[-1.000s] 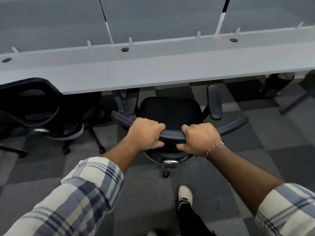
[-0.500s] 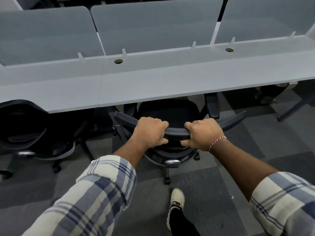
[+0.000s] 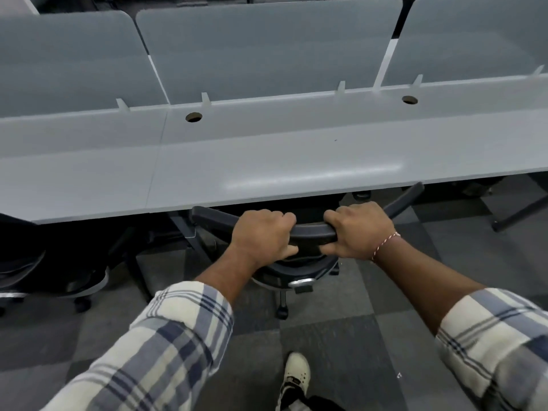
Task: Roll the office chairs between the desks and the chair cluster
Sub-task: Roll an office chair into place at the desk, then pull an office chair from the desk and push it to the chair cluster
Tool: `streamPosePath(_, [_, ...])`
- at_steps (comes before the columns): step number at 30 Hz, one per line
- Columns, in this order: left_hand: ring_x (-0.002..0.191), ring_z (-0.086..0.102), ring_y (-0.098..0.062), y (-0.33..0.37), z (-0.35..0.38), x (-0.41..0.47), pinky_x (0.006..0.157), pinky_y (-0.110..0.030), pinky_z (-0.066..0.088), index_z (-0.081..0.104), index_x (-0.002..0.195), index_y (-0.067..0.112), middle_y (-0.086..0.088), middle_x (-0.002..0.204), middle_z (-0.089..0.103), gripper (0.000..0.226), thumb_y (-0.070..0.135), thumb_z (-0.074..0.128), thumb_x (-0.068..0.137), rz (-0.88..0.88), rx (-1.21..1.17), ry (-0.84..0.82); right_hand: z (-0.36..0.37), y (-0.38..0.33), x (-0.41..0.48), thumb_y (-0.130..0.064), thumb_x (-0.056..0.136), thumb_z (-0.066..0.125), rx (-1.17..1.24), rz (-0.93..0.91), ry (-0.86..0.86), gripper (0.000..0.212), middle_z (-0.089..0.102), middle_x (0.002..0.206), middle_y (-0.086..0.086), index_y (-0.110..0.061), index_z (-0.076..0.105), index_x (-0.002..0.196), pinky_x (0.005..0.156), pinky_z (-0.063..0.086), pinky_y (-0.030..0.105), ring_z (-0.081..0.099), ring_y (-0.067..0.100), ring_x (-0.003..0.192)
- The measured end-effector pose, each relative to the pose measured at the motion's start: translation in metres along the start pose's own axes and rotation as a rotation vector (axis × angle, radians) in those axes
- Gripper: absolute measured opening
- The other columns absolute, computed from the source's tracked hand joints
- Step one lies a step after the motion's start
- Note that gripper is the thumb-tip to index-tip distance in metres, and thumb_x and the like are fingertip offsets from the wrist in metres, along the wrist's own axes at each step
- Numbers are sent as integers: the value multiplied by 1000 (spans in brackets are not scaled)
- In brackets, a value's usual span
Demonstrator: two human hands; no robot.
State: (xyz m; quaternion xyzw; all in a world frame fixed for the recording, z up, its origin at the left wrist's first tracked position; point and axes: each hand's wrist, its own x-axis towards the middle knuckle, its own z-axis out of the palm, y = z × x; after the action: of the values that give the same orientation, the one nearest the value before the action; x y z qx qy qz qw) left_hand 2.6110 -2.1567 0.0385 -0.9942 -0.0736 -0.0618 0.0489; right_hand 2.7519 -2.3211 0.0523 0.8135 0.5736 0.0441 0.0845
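Observation:
A black office chair stands tucked under the long grey desk, its seat and armrests hidden beneath the desktop. Only the curved top bar of the backrest and part of the base with a caster show. My left hand grips that top bar left of centre, fingers curled over it. My right hand grips the same bar to the right, a red-and-white thread around its wrist.
A second black chair sits under the desk at the far left. Grey partition panels rise behind the desk, which has two round cable holes. My white shoe stands on the grey checkered carpet below. A desk leg slants at the right.
The chair has rolled forward under the desk; its seat and armrests, visible a second ago, are now hidden by the desktop. Both hands kept their hold on the backrest bar.

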Motion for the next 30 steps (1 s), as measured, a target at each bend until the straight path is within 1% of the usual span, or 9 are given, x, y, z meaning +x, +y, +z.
streamPosePath(5, [68,61,-21,18,8,-23,55,-30,35,59,91,20,2,77,63,42,57,70,75,29,-9,42,19,-12,-25,-65,72,60,44,2,95,48,60,73,0,-20,58,88,55,36,30,60,24,63])
streamPosePath(7, [65,59,-21,21,10,-29,56,-32,40,59,87,20,1,75,61,43,56,75,70,16,0,60,20,-21,-34,-62,68,64,58,57,164,48,59,73,1,-19,58,87,60,39,33,59,25,64])
streamPosePath(10, [75,58,-21,32,7,-35,66,-36,43,58,96,20,1,85,60,46,52,76,68,-45,-21,127,27,-40,-52,-57,73,64,89,205,219,53,61,100,5,-18,57,107,92,41,45,58,29,97])
streamPosePath(11, [85,58,-22,38,7,-40,74,-38,43,57,104,20,-1,95,61,48,50,73,70,-65,-27,159,29,-49,-59,-54,75,64,93,249,235,61,59,117,10,-16,55,121,105,35,49,53,32,115])
streamPosePath(13, [115,52,-28,49,8,-55,98,-45,40,50,129,16,-9,125,56,66,47,68,74,-93,-16,188,34,-73,-76,-45,76,66,142,341,256,80,41,146,19,-10,40,144,117,19,56,31,38,140])
streamPosePath(15, [144,28,-36,60,12,-76,117,-54,22,30,151,10,-19,153,34,91,47,65,76,-116,-25,156,42,-99,-100,-35,74,67,194,387,262,88,25,157,21,-10,30,151,118,14,58,15,38,148])
streamPosePath(18, [152,-2,-36,77,28,-110,121,-54,10,12,158,9,-21,164,4,106,48,68,77,-121,-110,107,67,-133,-145,-32,71,69,196,355,194,91,21,159,21,-11,30,151,119,13,56,14,36,149])
streamPosePath(23, [151,-12,-31,123,56,-177,123,-48,-1,-3,158,12,-16,165,-8,100,52,58,88,-40,-137,-182,90,-169,-210,-29,67,71,229,422,51,92,28,157,20,-11,33,149,118,13,51,21,37,147])
streamPosePath(30, [152,-12,-31,185,59,-202,123,-47,-2,-2,158,13,-16,165,-5,96,50,55,90,138,-126,-290,87,-181,-280,-28,70,68,286,510,11,88,26,157,19,-11,34,149,119,20,51,17,35,148])
